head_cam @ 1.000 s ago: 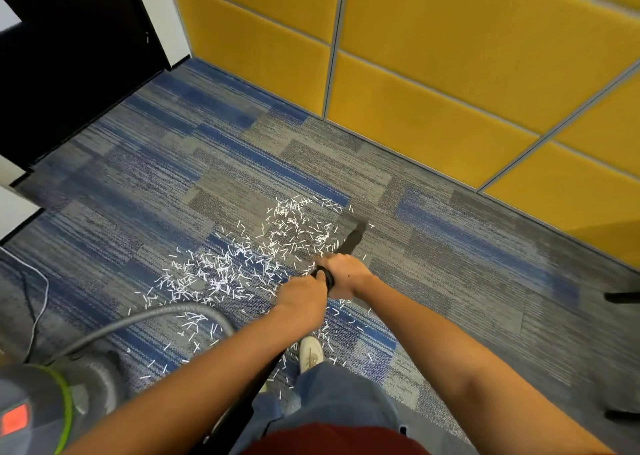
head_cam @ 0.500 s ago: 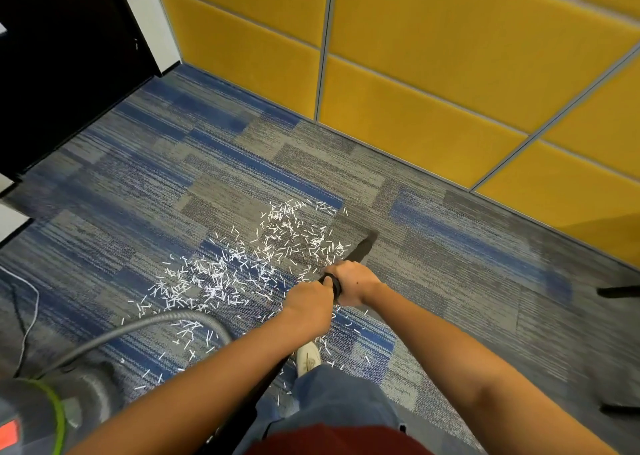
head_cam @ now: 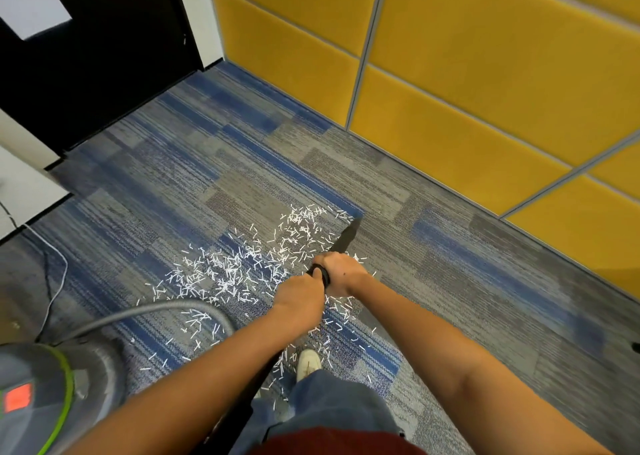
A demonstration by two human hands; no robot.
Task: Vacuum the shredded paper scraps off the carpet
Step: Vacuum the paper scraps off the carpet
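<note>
White shredded paper scraps lie scattered over the blue-grey carpet in front of me. A black vacuum wand slants forward, its nozzle tip at the far right edge of the scraps. My right hand grips the wand ahead. Just behind it, my left hand grips the same wand. A grey hose curves from below my hands to the grey vacuum canister with a green band at the lower left.
Yellow padded wall panels run along the right and back. A black door stands at the upper left. A thin white cable trails on the carpet at the left. My white shoe stands among the near scraps.
The wand's nozzle has slid forward along the right edge of the scrap pile, and my hands have followed it. The view has tilted up slightly.
</note>
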